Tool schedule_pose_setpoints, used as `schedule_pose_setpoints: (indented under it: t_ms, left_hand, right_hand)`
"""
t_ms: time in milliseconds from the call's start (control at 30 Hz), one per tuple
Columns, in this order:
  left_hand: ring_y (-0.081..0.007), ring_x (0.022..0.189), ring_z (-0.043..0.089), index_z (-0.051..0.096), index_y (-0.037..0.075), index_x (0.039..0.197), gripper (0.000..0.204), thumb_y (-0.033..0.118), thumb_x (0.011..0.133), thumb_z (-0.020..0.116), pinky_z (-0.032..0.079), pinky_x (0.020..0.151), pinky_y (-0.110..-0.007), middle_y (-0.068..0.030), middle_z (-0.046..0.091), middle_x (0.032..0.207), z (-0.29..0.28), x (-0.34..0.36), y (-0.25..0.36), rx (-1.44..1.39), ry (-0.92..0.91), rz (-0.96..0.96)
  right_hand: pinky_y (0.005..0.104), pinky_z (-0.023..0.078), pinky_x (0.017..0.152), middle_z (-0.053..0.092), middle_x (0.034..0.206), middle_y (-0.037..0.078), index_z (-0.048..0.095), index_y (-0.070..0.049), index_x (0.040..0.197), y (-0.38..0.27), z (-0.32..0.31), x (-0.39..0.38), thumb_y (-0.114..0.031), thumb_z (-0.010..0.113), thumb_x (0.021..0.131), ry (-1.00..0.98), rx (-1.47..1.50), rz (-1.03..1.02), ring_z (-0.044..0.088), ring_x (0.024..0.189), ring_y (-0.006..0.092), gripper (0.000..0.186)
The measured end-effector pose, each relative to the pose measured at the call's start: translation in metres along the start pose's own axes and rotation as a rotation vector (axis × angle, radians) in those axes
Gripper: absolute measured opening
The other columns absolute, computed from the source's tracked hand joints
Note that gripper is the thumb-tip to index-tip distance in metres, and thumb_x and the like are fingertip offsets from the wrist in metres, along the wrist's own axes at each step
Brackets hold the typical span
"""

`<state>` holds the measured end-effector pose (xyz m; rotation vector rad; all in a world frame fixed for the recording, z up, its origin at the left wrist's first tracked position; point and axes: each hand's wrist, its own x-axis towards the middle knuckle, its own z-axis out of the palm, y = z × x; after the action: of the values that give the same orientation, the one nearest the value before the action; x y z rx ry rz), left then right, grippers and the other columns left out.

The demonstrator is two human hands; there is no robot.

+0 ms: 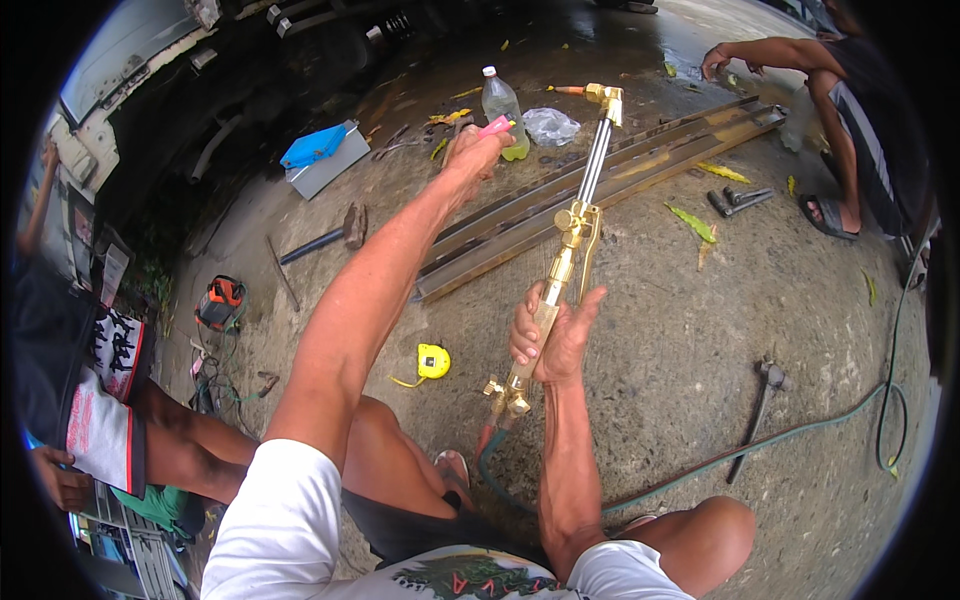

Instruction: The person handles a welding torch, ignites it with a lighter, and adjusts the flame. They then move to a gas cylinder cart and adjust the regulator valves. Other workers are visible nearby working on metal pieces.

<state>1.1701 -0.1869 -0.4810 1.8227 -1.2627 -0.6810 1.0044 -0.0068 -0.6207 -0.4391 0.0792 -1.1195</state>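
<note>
My right hand (pixel 560 340) is closed palm-up around the grip of a brass cutting torch (pixel 568 235), its thumb stretched out beside the lever. The torch slants up and away, and its angled head with a copper-coloured nozzle (pixel 571 90) points left. My left hand (pixel 474 156) reaches forward, pinching a small pink lighter (pixel 494 127) near a clear plastic bottle (pixel 497 98) with a white cap. Whether the lighter or the nozzle burns I cannot tell. A green hose (pixel 650 487) runs from the torch's valve end off to the right.
Long steel bars (pixel 600 190) lie beyond the torch. Around me on the concrete are a yellow tape measure (pixel 433 361), two hammers (pixel 340 232) (pixel 768 385), a grey-and-blue box (pixel 330 160) and an orange-and-black machine (pixel 220 302). One person (pixel 880 130) crouches at right; another (pixel 110 400) is at left.
</note>
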Motion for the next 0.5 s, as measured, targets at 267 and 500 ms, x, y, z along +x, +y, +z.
schedule_pose_setpoints:
  t_ms: [267, 500]
  left_hand:
    - [-0.0299, 0.093, 0.065, 0.067, -0.009, 0.106, 0.09, 0.073, 0.07, 0.072, 0.05, 0.078, -0.044, -0.0224, 0.067, 0.097, 0.011, -0.003, 0.03, -0.014, 0.101, 0.103]
    - [-0.0269, 0.081, 0.065, 0.068, -0.008, 0.09, 0.066, 0.055, 0.073, 0.075, 0.051, 0.07, -0.043, -0.0192, 0.066, 0.088, 0.011, -0.001, 0.04, 0.033, 0.223, 0.16]
  right_hand:
    - [0.0228, 0.035, 0.033, 0.039, 0.053, -0.003, 0.05, -0.011, 0.085, 0.0, 0.007, -0.003, -0.095, 0.017, 0.079, -0.073, 0.089, 0.093, 0.037, 0.036, 0.0065, 0.091]
    - [0.0226, 0.034, 0.032, 0.039, 0.053, -0.003, 0.049, -0.01, 0.086, 0.007, 0.012, -0.003, -0.096, 0.017, 0.078, -0.108, 0.084, 0.112, 0.038, 0.036, 0.0065, 0.091]
